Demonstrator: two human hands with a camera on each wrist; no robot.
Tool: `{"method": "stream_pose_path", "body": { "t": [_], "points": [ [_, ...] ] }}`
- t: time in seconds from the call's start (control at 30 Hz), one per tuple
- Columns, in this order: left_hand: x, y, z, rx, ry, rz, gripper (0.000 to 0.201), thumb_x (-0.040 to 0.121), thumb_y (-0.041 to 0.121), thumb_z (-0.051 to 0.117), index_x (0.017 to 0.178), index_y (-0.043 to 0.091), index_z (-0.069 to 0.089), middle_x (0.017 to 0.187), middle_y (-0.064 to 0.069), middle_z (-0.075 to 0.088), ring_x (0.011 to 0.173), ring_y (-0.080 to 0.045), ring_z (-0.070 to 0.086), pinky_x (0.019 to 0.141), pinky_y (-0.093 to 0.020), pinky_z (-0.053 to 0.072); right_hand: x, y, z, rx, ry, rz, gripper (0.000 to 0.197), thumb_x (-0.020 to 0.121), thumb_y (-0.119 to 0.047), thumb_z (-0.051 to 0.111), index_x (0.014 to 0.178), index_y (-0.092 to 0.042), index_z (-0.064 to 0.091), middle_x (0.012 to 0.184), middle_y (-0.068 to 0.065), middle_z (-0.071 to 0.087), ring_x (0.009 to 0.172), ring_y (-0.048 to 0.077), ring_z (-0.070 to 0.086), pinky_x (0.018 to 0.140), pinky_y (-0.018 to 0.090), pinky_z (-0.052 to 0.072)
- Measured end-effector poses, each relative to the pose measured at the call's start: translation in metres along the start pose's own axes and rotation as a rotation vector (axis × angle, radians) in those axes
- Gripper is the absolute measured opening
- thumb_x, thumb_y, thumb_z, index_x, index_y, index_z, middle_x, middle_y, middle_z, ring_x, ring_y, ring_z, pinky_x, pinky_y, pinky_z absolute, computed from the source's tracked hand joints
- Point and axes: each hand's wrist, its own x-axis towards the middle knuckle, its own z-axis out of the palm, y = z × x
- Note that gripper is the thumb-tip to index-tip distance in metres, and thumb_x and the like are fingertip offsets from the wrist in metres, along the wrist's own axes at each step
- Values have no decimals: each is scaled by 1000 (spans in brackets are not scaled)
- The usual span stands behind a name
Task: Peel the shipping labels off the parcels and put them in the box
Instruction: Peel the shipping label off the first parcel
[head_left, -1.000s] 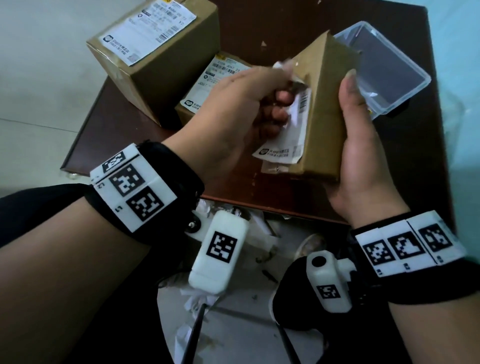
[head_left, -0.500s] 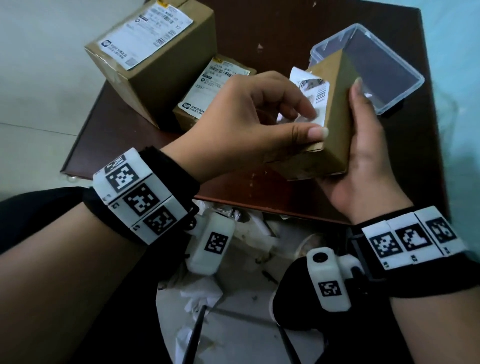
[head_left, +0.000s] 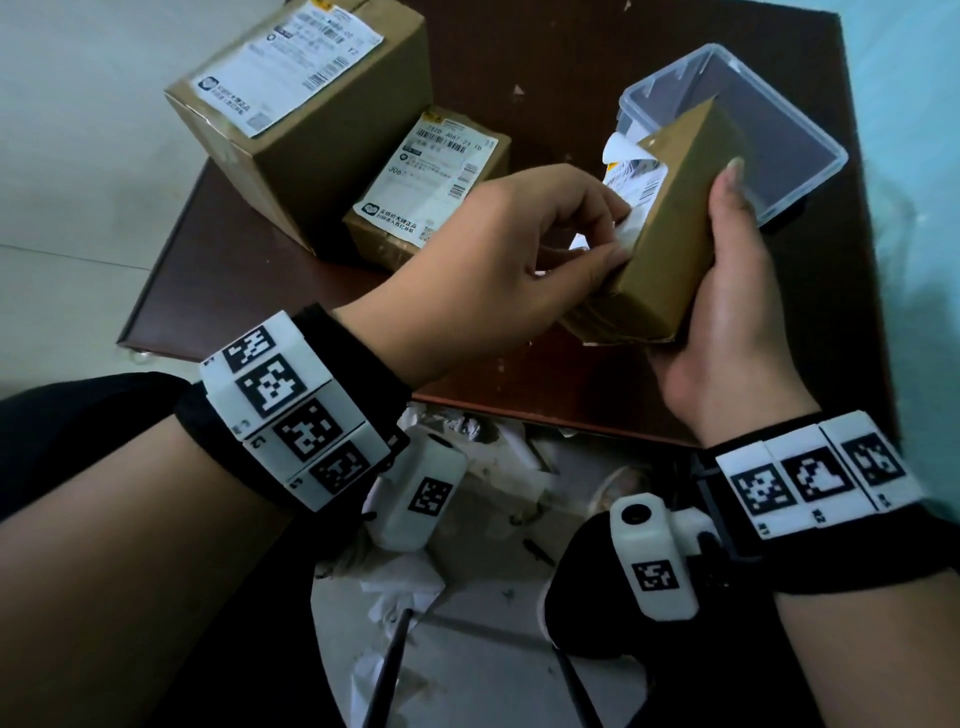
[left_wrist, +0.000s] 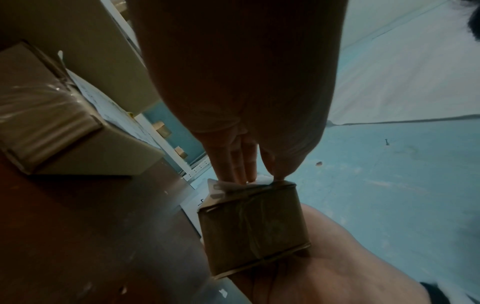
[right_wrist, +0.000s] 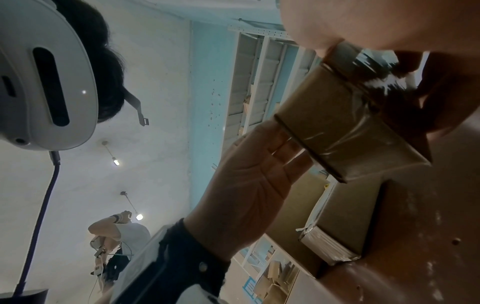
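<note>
My right hand (head_left: 727, 244) grips a small brown parcel (head_left: 670, 244) and holds it tilted above the table, in front of the clear plastic box (head_left: 769, 130). The parcel's white shipping label (head_left: 635, 179) is partly peeled, and its top corner curls free. My left hand (head_left: 621, 234) pinches the label's lower part between thumb and fingers. In the left wrist view the fingers (left_wrist: 241, 168) press on the label (left_wrist: 228, 186) at the parcel's (left_wrist: 254, 232) top edge. From the right wrist, the parcel (right_wrist: 345, 127) shows with my left hand (right_wrist: 254, 185) beside it.
A large parcel (head_left: 332, 156) and a smaller flat one (head_left: 374, 239), both with labels on top, sit at the back left of the dark brown table (head_left: 571, 67). White paper scraps (head_left: 405, 587) lie on the floor by the near table edge.
My left hand dropped its fist-grip pull on the label, shifted over the parcel's face, and now pinches the label lower down. The parcel has moved up towards the clear box.
</note>
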Motion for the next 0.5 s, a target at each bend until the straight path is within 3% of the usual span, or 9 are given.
{"method": "stream_pose_path", "body": {
  "t": [0.17, 0.37, 0.5],
  "points": [
    [0, -3, 4, 21, 84, 15, 29, 100, 20, 69, 121, 0, 72, 119, -7, 75, 110, -6, 72, 92, -30, 60, -1, -1, 0, 11, 29, -5, 61, 104, -73, 46, 145, -31, 62, 122, 0, 81, 111, 21, 79, 105, 52, 58],
    [-2, -1, 4, 37, 76, 51, 20, 100, 19, 69, 98, 0, 77, 114, -7, 77, 112, -3, 72, 89, -29, 61, -3, 0, 2, 46, 55, -11, 46, 105, -69, 47, 127, -34, 67, 115, 0, 82, 105, 20, 80, 100, 51, 62],
    [-2, 1, 5, 31, 40, 29, 20, 100, 19, 67, 101, 1, 75, 113, -6, 78, 108, -9, 74, 87, -35, 61, -4, 2, 3, 43, 28, 2, 63, 104, -73, 45, 147, -30, 60, 124, 2, 79, 111, 22, 79, 102, 53, 60]
  ]
}}
